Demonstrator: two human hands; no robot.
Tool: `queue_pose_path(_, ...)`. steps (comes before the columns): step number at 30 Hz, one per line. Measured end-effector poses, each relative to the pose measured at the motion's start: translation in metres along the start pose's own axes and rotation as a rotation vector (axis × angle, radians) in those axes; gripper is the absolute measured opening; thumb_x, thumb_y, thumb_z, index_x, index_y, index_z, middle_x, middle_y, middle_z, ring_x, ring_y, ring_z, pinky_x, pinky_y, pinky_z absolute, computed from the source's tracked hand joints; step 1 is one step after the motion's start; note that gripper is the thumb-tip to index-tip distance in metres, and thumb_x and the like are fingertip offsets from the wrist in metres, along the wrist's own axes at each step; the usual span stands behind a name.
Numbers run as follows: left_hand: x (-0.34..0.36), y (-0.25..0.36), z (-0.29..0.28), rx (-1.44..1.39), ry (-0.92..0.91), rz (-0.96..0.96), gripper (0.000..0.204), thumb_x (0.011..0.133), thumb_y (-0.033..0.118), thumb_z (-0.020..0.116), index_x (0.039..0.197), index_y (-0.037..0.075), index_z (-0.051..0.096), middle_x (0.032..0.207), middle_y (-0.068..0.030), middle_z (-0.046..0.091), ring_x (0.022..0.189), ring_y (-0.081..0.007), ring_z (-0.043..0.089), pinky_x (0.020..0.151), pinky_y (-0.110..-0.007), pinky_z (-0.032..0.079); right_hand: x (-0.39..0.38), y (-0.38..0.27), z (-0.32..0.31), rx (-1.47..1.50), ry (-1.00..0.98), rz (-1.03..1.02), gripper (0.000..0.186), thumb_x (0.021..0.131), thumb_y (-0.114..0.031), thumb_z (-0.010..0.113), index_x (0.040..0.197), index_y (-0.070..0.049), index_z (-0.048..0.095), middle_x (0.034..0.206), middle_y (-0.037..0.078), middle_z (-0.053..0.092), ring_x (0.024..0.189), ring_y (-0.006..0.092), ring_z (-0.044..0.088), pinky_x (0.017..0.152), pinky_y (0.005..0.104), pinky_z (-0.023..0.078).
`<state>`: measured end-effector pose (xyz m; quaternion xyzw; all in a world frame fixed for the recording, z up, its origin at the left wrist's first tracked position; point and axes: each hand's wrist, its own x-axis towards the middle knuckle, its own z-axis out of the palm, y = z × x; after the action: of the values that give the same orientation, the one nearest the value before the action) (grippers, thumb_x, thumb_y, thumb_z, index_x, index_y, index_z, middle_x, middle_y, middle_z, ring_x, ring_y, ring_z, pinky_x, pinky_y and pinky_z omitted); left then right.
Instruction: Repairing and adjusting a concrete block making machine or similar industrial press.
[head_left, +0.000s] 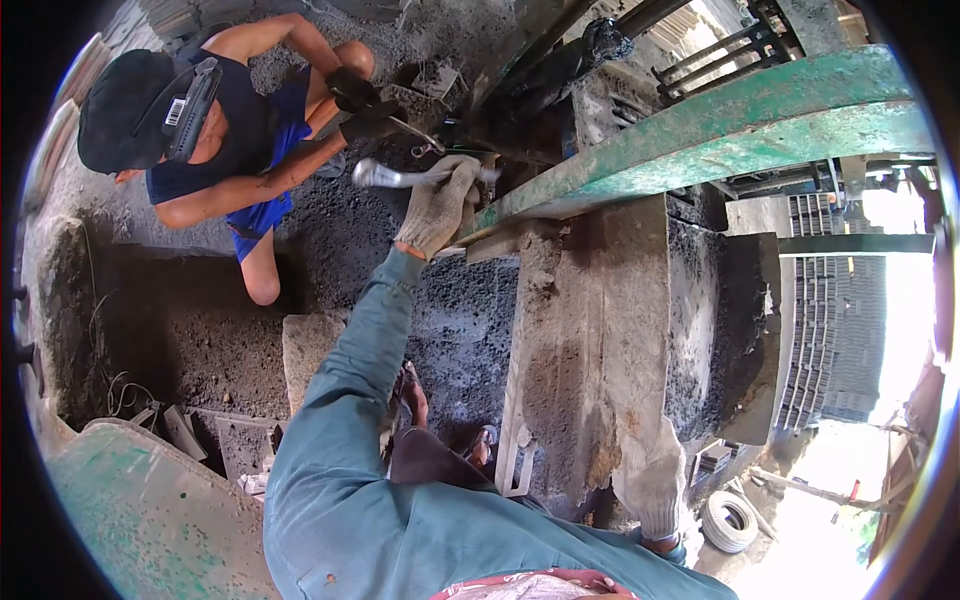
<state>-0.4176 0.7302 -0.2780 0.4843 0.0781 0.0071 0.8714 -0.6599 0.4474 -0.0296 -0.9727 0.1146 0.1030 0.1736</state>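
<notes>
My left hand (440, 205), in a knitted work glove, is closed around a silver metal tool (390, 176). The tool has a thick rounded end pointing left and is slightly blurred; its exact kind is unclear. This hand is beside the near end of a green metal beam (700, 140). Low on the right, my gloved right hand (655, 480) lies flat against the edge of a rough, dusty block (610, 330), with no tool visible in it. Its fingertips blend into the pale surface.
A crouching person (225, 130) at upper left holds a metal wrench (420, 140) in dark gloves, close to my left hand. Dark grit (450, 330) covers the floor. A green-flecked panel (150, 510) stands at lower left. A tyre (730, 522) lies at lower right near stacked tiles (850, 330).
</notes>
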Motion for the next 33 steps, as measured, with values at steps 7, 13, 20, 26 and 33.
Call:
queue_pose_path(7,0.076,-0.056,0.007,0.35,-0.224,0.568,0.018,0.096,0.008,0.065,0.113,0.001,0.067,0.095,-0.0043,0.066,0.086,-0.0166,0.062,0.076,-0.029,0.052,-0.005,0.02,0.004,-0.307,0.025,-0.243,0.031,0.094,-0.018,0.063,0.12,-0.001,0.062,0.106,0.023,0.066,0.097,0.0441,0.065,0.08,0.0476,0.053)
queue_pose_path(13,0.099,-0.048,0.015,0.955,-0.395,0.358,0.038,0.081,0.007,0.07,0.119,0.006,0.068,0.117,-0.0167,0.069,0.109,-0.0282,0.065,0.094,-0.035,0.052,-0.004,0.012,0.002,-0.154,-0.028,-0.032,0.033,0.092,-0.018,0.065,0.12,-0.003,0.062,0.1,0.023,0.067,0.094,0.0449,0.066,0.08,0.0484,0.053)
queue_pose_path(20,0.097,-0.053,-0.014,0.368,-0.466,-0.071,0.044,0.081,-0.001,0.062,0.125,-0.001,0.066,0.119,-0.0104,0.07,0.105,-0.0236,0.067,0.096,-0.035,0.052,0.002,0.0,0.002,-0.088,0.021,-0.022,0.031,0.092,-0.016,0.065,0.118,0.0,0.062,0.1,0.025,0.067,0.094,0.0461,0.066,0.079,0.0493,0.053)
queue_pose_path(26,0.085,-0.067,-0.023,-0.178,-0.284,-0.266,0.039,0.079,-0.007,0.054,0.115,-0.006,0.067,0.117,-0.015,0.068,0.094,-0.0243,0.069,0.088,-0.037,0.058,0.0,-0.009,0.0,-0.055,-0.035,0.136,0.03,0.093,-0.012,0.062,0.12,0.0,0.063,0.102,0.024,0.066,0.093,0.0461,0.067,0.078,0.0495,0.054)
queue_pose_path(33,0.069,-0.036,-0.01,-0.339,-0.154,-0.266,0.026,0.078,-0.011,0.051,0.099,-0.005,0.065,0.115,-0.0187,0.068,0.088,-0.031,0.073,0.077,-0.042,0.063,0.0,-0.003,-0.001,-0.074,0.008,-0.059,0.028,0.093,-0.01,0.062,0.119,-0.002,0.065,0.101,0.024,0.066,0.093,0.0443,0.067,0.079,0.0477,0.053)
